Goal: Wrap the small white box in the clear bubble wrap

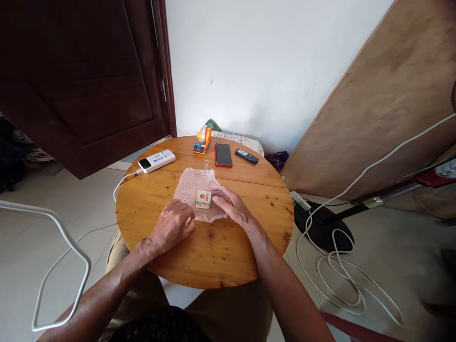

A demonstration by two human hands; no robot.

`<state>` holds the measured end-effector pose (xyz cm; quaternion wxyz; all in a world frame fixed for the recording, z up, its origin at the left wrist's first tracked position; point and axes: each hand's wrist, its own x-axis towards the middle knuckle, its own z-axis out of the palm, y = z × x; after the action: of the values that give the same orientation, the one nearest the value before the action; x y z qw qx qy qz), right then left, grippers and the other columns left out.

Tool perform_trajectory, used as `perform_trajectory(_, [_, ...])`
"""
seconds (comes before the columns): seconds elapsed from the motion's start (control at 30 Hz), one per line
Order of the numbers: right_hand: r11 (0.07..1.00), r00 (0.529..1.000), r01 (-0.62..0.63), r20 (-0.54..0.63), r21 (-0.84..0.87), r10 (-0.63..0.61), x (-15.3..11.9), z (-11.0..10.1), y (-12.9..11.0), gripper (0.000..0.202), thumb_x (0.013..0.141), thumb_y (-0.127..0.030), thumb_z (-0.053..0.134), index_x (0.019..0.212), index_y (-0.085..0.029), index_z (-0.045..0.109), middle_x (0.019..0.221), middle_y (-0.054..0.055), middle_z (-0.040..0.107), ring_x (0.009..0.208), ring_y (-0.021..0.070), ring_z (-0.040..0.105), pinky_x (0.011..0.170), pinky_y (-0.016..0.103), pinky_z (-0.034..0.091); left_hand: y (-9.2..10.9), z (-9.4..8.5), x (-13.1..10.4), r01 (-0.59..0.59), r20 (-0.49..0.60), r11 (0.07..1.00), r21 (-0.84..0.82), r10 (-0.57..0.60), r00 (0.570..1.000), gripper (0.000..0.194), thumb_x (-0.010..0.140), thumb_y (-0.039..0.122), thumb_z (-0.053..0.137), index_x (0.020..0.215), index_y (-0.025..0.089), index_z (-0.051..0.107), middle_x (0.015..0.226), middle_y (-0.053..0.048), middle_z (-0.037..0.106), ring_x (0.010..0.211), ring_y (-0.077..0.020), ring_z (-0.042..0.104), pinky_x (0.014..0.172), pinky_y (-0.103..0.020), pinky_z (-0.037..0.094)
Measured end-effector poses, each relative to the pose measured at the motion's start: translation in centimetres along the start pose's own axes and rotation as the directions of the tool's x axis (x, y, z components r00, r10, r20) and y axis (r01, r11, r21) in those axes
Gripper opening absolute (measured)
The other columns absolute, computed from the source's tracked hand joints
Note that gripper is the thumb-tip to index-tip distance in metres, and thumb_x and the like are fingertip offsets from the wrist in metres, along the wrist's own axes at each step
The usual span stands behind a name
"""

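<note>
**Small box on bubble wrap, between our 2 hands**

A round wooden table (213, 256) stands before a white wall, with a dark door at the left and a brown board leaning at the right. Our 2 hands lie on the tabletop, a little apart, with the small box (203, 199) between them. Our left hand (173, 227) rests knuckles up at the near left edge of the bubble wrap (194, 186), its fingers curled down onto the sheet; we cannot tell whether they pinch it. Our right hand (230, 204) lies flat and open, fingertips touching the right side of the box without closing around it. The box sits on the near part of the wrap, just beyond the left hand's fingers.

Farther out, along the far rim, we see a white power bank (156, 161) with its cable (123, 183) running off the left edge, an orange tape dispenser (203, 140), a dark smartphone (223, 155) and a small handset (247, 156). On the floor at the right, a white cord (342, 280) coils beside a black fan base (324, 228).
</note>
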<state>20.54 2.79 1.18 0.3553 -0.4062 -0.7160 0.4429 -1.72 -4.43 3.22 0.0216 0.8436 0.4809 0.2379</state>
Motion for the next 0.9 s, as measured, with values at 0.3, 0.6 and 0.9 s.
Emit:
perform_trajectory(0.3, [0.986, 0.993, -0.011, 0.119, 0.167, -0.009, -0.2, -1.8, -0.6, 0.059, 0.076, -0.059, 0.071, 0.120, -0.021, 0.061, 0.115, 0.007, 0.066, 0.106, 0.0259, 0.060, 0.091, 0.037, 0.045, -0.7, -1.6, 6.5, 0.286, 0.064, 0.949, 0.131, -0.296, 0.953, 0.014, 0.080, 0.021, 0.053, 0.082, 0.021, 0.067, 0.081, -0.007, 0.071, 0.082, -0.0244, 0.066, 0.076, -0.033, 0.048])
perform_trajectory(0.6, [0.998, 0.988, -0.060, -0.138, 0.025, 0.063, 0.5, 0.0, 0.1, 0.027, 0.081, -0.039, 0.060, 0.089, -0.015, 0.070, 0.085, 0.003, 0.069, 0.079, 0.0185, 0.061, 0.071, 0.028, 0.046, -2.6, -0.7, 7.3, 0.400, 0.134, 0.906, -0.136, -0.383, 0.914, 0.028, 0.077, 0.029, 0.058, 0.103, 0.021, 0.064, 0.095, -0.005, 0.074, 0.087, -0.0242, 0.068, 0.081, -0.036, 0.050])
perform_trajectory(0.9, [0.954, 0.970, -0.165, -0.132, 0.249, 0.202, 0.4, 0.4, 0.2, 0.032, 0.074, -0.041, 0.067, 0.092, -0.015, 0.072, 0.084, 0.004, 0.071, 0.073, 0.0172, 0.062, 0.068, 0.028, 0.047, -2.7, 0.5, 7.8, 0.373, 0.274, 0.880, -0.295, -0.296, 0.915, 0.029, 0.075, 0.040, 0.063, 0.093, 0.018, 0.068, 0.095, -0.005, 0.071, 0.087, -0.0217, 0.065, 0.082, -0.031, 0.049])
